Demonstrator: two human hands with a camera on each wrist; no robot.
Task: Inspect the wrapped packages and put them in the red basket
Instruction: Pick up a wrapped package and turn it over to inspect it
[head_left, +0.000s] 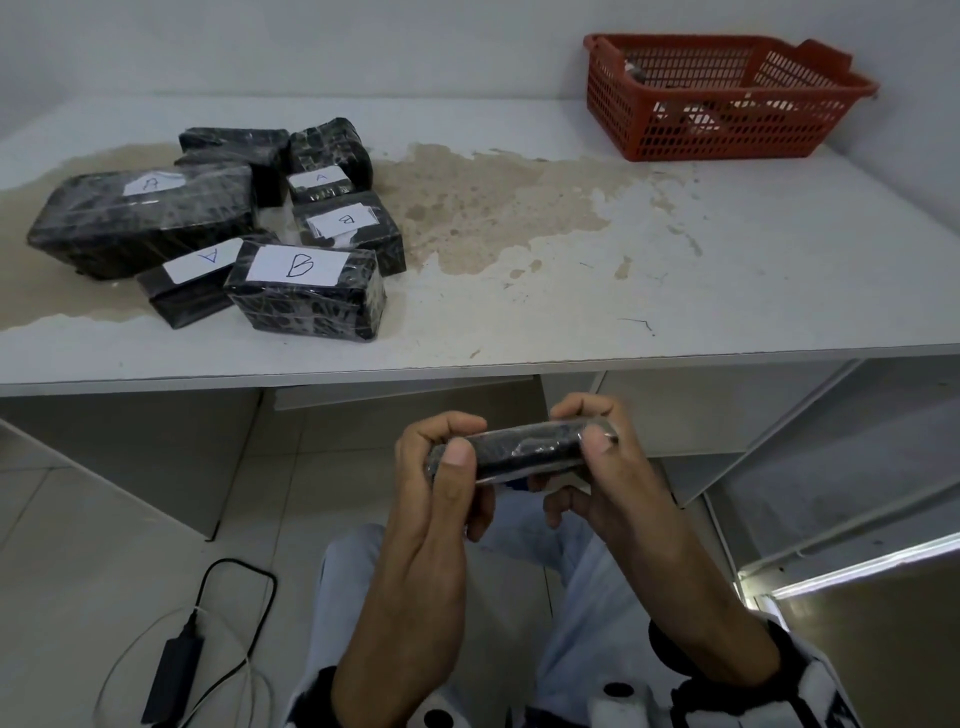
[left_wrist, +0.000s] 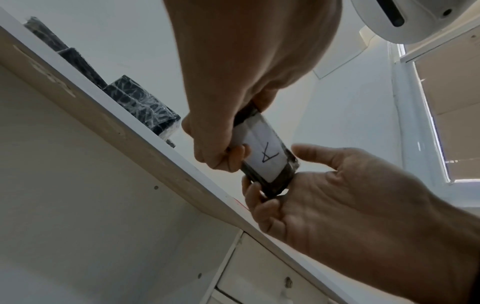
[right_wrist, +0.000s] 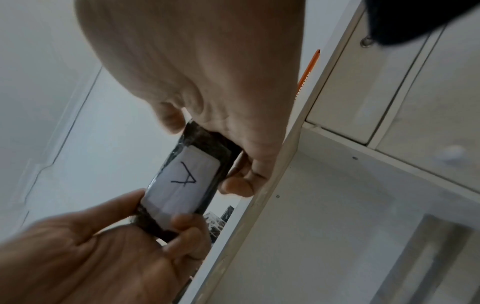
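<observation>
I hold a small black film-wrapped package (head_left: 519, 452) in both hands, in front of and below the table's front edge. My left hand (head_left: 452, 441) grips its left end and my right hand (head_left: 589, 431) pinches its right end. In the wrist views its white label reads "A" (left_wrist: 265, 152) (right_wrist: 182, 185). Several more black wrapped packages (head_left: 208, 228), labelled A or B, lie in a pile on the table's left side. The red basket (head_left: 727, 130) stands at the far right corner, with dark items showing through its mesh.
The white table (head_left: 519, 223) has a large brown stain across its middle. Its front edge (head_left: 467, 371) runs just beyond my hands. A black power adapter (head_left: 171, 670) with cables lies on the tiled floor at left. Drawers (left_wrist: 259, 277) sit under the table.
</observation>
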